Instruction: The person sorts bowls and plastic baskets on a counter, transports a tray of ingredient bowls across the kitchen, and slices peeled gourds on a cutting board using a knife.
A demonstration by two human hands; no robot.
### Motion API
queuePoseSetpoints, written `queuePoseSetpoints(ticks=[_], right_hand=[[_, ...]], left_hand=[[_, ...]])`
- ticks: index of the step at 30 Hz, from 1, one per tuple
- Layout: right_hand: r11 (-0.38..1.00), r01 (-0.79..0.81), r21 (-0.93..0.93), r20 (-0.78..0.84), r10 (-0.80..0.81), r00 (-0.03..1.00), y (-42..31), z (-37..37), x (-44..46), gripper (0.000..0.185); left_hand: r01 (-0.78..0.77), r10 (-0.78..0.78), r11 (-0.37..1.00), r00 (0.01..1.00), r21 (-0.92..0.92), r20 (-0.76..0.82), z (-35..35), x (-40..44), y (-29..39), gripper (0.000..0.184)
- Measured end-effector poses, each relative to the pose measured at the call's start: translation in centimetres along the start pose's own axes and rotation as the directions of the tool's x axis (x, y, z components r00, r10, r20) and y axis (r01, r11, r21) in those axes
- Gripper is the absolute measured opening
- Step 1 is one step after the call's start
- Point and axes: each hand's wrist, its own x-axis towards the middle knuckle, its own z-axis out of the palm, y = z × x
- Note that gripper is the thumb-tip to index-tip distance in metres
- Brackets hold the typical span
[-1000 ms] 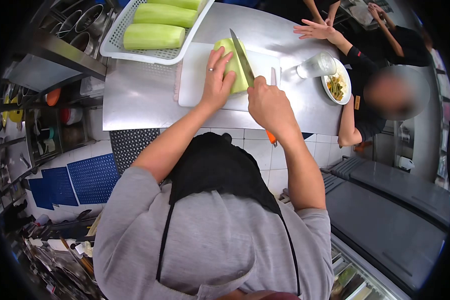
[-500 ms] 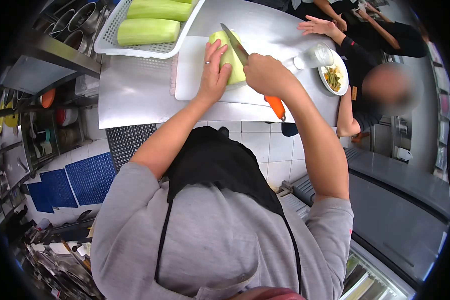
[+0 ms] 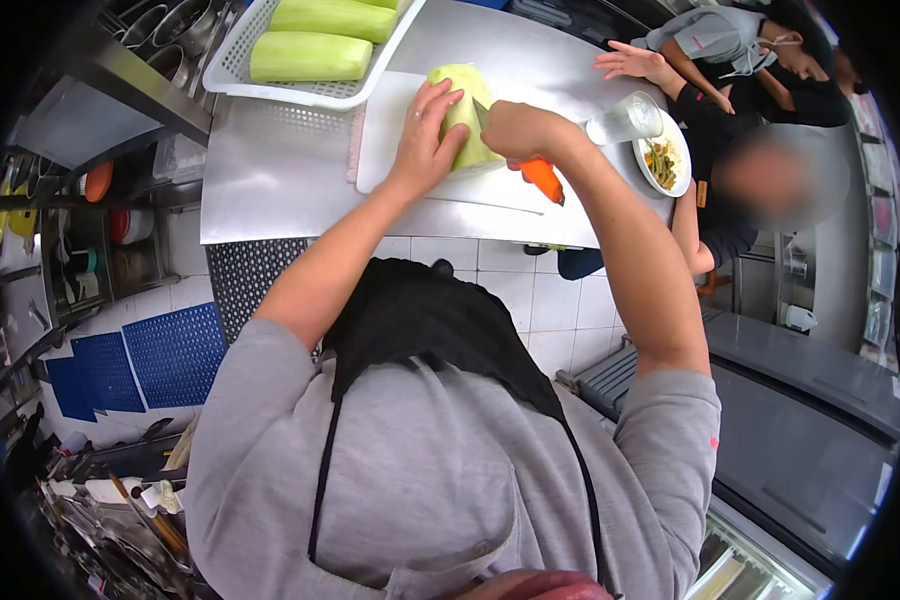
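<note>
Steel worktable (image 3: 280, 190) in a busy kitchen, blue floor mats (image 3: 175, 350) off to one side, and I've got a decent view of whoever's in the grey shirt and black apron (image 3: 420, 310). On the table there's a white cutting board (image 3: 385, 110) with a pale green peeled gourd (image 3: 467, 112) lying on it, roughly lengthwise to the person.

Left hand (image 3: 428, 140) is laid on the gourd's left side, fingers a bit spread, thumb out towards the near end, ring on one finger. Right hand (image 3: 526, 132) is wrapped around a knife (image 3: 543, 182), orange handle end poking out below the fist. Blade's at the right side of the gourd, mostly hidden by the hand, so I honestly can't tell how deep it is, or whether it's in at all.

Behind the board, to the left, a white basket (image 3: 232, 62) holds more peeled gourds (image 3: 310, 57). Over on the right, a bowl of food (image 3: 684, 175) sits right by a clear glass (image 3: 625, 118), and a co-worker's hand (image 3: 635, 62) is open, fingers fanned out, near the table edge.
</note>
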Motion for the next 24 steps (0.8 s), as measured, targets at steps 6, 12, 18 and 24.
queuePoseSetpoints(ticks=[6, 12, 18, 24], right_hand=[[0.989, 0.079, 0.122, -0.061, -0.072, 0.996, 2.0, 0.3, 0.0, 0.037], [0.966, -0.071, 0.247, -0.087, 0.095, 0.992, 1.2, 0.7, -5.0, 0.035], [0.969, -0.089, 0.228, 0.009, 0.089, 0.996, 0.7, 0.2, -4.3, 0.034], [0.996, -0.031, 0.081, -0.001, 0.031, 1.000, 2.0, 1.5, -5.9, 0.034]], left_hand=[[-0.140, 0.145, 0.989, 0.930, -0.040, 0.337, 0.5, 7.0, -0.5, 0.049], [-0.150, 0.146, 0.989, 0.921, -0.018, 0.362, 1.1, 7.1, -1.3, 0.057], [-0.117, 0.109, 0.993, 0.930, 0.000, 0.351, 1.0, 7.1, -1.5, 0.059], [-0.130, 0.102, 0.990, 0.919, 0.049, 0.380, 1.1, 7.4, -1.1, 0.057]])
